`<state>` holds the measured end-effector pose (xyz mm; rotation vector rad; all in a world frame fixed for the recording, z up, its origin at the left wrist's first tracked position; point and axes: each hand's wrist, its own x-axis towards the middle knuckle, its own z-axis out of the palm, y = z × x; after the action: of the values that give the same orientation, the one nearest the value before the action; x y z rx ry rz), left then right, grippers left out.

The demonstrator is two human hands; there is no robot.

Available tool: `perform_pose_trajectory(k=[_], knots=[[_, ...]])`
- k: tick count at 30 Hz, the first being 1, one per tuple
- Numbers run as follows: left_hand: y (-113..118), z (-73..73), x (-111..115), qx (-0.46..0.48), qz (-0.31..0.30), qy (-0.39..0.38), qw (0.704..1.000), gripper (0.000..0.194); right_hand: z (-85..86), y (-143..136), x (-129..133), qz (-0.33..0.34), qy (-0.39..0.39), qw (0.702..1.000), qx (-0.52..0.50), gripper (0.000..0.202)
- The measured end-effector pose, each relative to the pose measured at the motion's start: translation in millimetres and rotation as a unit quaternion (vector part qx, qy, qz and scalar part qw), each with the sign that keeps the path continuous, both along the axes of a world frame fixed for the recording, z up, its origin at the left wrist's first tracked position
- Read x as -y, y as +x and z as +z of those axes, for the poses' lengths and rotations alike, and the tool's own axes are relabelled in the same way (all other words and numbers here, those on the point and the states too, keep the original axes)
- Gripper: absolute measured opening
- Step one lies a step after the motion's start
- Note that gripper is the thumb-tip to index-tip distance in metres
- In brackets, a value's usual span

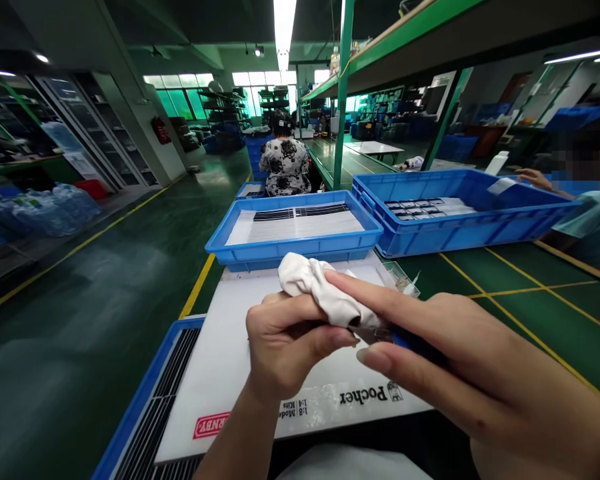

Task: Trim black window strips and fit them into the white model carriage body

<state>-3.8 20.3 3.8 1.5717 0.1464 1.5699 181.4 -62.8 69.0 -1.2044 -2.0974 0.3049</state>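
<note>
A crumpled white cloth [305, 283] is bunched between my two hands, above a white board. My left hand [285, 347] is closed, with the cloth over its fingers and the thumb pressed forward. My right hand [460, 360] comes in from the right, its index finger pressing on the cloth and its thumb below. In my right hand is a thing with a dark blue handle [413, 341]; its far end goes into the cloth, so its kind is hidden. Beneath lies the white board [220, 373], printed with "Pocher" and a red label.
Ahead stands a blue tray [300, 247] with rows of white and black strips. A deeper blue crate [455, 233] is to its right. Another blue tray [150, 393] of black strips lies under the board. A small clear box [403, 277] sits beside it. Two people [285, 163] are nearby.
</note>
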Motion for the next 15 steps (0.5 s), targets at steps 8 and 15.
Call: perform_pose_trajectory(k=[8,15], knots=[[-1,-2.5,-2,-0.011,0.039,0.022,0.999,0.015,-6.0,0,-5,0.042,-0.028,0.998,-0.023,0.053],[-3,-9.4,-3,-0.023,0.047,-0.002,0.999,0.011,-12.2,-1,-9,0.065,-0.076,0.994,-0.048,0.055]])
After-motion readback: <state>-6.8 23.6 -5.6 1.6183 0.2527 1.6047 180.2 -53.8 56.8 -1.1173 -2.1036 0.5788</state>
